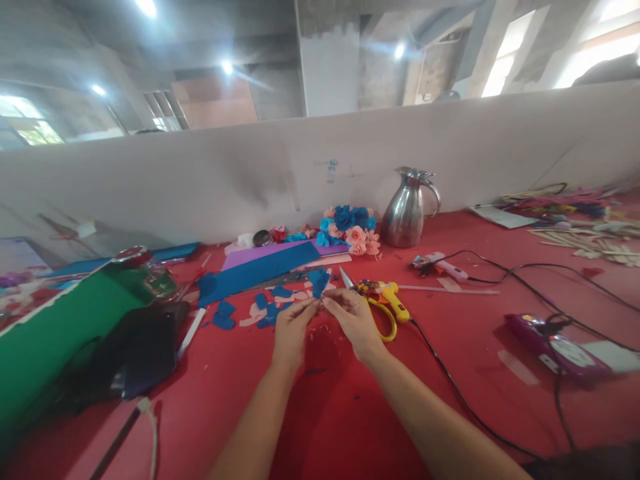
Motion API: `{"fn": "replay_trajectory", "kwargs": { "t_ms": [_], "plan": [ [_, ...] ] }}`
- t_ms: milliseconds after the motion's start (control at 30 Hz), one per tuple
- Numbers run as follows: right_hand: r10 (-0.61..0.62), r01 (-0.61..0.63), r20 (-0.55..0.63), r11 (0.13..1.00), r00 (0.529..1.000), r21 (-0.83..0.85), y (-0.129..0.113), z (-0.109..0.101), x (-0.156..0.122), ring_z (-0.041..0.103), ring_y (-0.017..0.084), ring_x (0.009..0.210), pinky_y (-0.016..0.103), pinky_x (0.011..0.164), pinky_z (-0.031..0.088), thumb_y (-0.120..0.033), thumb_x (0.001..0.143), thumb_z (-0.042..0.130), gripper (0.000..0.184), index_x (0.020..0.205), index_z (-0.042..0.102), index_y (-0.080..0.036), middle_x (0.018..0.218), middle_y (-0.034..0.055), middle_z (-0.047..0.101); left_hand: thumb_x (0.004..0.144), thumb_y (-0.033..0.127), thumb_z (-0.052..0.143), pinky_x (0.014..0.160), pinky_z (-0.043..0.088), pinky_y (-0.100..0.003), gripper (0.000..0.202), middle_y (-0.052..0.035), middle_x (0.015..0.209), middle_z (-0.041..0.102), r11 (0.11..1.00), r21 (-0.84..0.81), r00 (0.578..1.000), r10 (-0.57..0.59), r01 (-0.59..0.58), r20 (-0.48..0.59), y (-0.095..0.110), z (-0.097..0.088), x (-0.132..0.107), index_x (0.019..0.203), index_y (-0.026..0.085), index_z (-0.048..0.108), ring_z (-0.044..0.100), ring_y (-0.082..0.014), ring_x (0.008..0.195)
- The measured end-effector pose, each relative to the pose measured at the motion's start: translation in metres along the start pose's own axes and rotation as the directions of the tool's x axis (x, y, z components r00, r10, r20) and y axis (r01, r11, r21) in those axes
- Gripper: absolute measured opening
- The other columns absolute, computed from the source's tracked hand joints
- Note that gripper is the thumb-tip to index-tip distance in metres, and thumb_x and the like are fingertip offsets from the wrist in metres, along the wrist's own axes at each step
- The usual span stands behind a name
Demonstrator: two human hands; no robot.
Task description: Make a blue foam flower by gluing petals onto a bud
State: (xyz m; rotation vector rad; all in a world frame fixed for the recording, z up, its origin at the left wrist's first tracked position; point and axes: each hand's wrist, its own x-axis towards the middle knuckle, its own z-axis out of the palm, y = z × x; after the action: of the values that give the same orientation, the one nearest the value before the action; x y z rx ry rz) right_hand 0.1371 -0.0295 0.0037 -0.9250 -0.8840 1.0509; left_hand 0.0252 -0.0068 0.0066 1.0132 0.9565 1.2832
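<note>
My left hand (pixel 293 327) and my right hand (pixel 353 320) meet over the red table (pixel 340 413), fingertips pinched together on a small blue paper piece (pixel 318 283) that sticks up between them. My right hand also has yellow-handled scissors (pixel 373 303) hooked on its fingers, blades pointing up and left. Several cut blue paper petals (pixel 270 308) and pale scraps lie just beyond my left hand. A yellow glue gun (pixel 393 297) lies right behind my right hand.
Blue and purple paper sheets (pixel 265 267) lie at centre back, with a cluster of blue and pink paper flowers (pixel 353 230) and a steel jug (pixel 407 210) by the white partition. A black bag (pixel 130 353), green sheet (pixel 55 333), cables and a purple device (pixel 555 347) flank me.
</note>
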Motion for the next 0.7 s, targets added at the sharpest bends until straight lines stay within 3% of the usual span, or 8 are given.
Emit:
{"fn": "replay_trajectory", "kwargs": {
  "t_ms": [200, 433, 600, 700],
  "plan": [
    [-0.023, 0.030, 0.084, 0.995, 0.996, -0.093, 0.017, 0.000, 0.000, 0.063, 0.020, 0.083, 0.034, 0.080, 0.049, -0.038, 0.071, 0.067, 0.025, 0.086, 0.066, -0.019, 0.089, 0.0054, 0.069, 0.052, 0.022, 0.083, 0.070, 0.046, -0.021, 0.020, -0.0004, 0.078, 0.071, 0.975, -0.207, 0.995, -0.092, 0.084, -0.028, -0.002, -0.001, 0.003, 0.069, 0.019, 0.076, 0.062, -0.0113, 0.074],
    [0.030, -0.011, 0.178, 0.994, 0.984, -0.108, 0.010, 0.001, -0.001, 0.059, 0.017, 0.070, 0.029, 0.070, 0.046, -0.038, 0.073, 0.064, 0.020, 0.072, 0.063, -0.019, 0.071, 0.0014, 0.063, 0.055, 0.019, 0.082, 0.070, 0.045, -0.022, 0.018, -0.0006, 0.079, 0.069, 0.981, -0.173, 0.996, -0.089, 0.091, 0.024, -0.005, -0.002, 0.002, 0.072, 0.017, 0.075, 0.061, -0.0118, 0.073],
    [0.026, -0.007, 0.195, 0.995, 0.980, -0.101, 0.003, 0.000, -0.004, 0.051, 0.013, 0.061, 0.026, 0.060, 0.041, -0.039, 0.073, 0.064, 0.020, 0.070, 0.060, -0.019, 0.064, -0.0018, 0.057, 0.060, 0.027, 0.080, 0.062, 0.044, -0.023, 0.018, -0.0026, 0.068, 0.068, 0.946, -0.233, 0.969, -0.190, 0.224, 0.159, 0.003, -0.004, 0.002, 0.071, 0.014, 0.073, 0.058, -0.0113, 0.062],
    [0.038, -0.015, 0.197, 0.993, 0.980, -0.117, 0.002, -0.001, -0.004, 0.049, 0.013, 0.059, 0.026, 0.059, 0.040, -0.036, 0.071, 0.064, 0.018, 0.069, 0.059, -0.020, 0.062, -0.0023, 0.055, 0.058, 0.025, 0.081, 0.062, 0.044, -0.022, 0.017, -0.0022, 0.068, 0.068, 0.938, -0.258, 0.967, -0.194, 0.232, 0.165, 0.007, -0.006, 0.003, 0.068, 0.015, 0.072, 0.058, -0.0111, 0.062]
  ]
}}
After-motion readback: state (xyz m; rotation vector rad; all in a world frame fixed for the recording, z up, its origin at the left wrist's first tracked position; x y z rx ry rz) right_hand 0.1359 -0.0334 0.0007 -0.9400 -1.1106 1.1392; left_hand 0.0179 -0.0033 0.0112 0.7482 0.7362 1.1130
